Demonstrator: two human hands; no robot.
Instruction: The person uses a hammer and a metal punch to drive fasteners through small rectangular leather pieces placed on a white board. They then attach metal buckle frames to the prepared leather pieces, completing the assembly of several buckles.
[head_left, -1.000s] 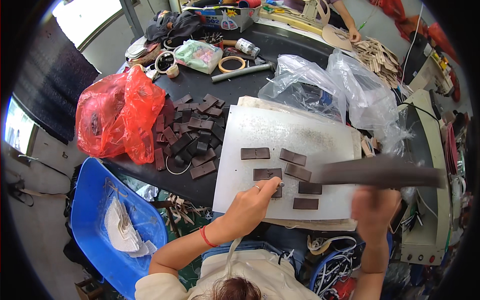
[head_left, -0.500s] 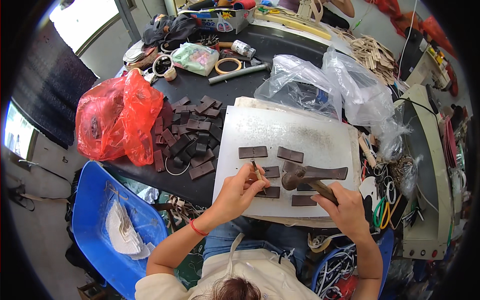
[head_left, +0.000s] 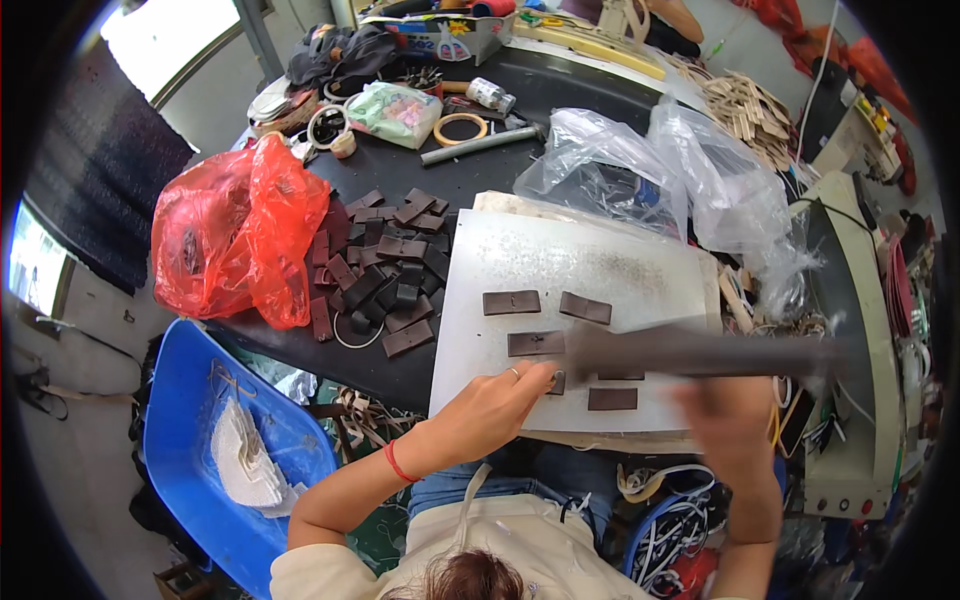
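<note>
My left hand presses a small tool down on a dark brown leather piece near the front of the grey metal plate. Several more brown leather pieces lie on the plate. My right hand grips a hammer, which is blurred and stretched sideways over the plate's front right. The hammer's head is not clear in the blur.
A pile of brown leather pieces lies left of the plate beside a red plastic bag. Clear plastic bags sit behind the plate. A blue bin stands at lower left. Tape rolls, a jar and clutter fill the far table.
The hammer came down on the tool half a second ago and is now raised again and swinging, blurred. My left hand has stayed on the same leather piece.
</note>
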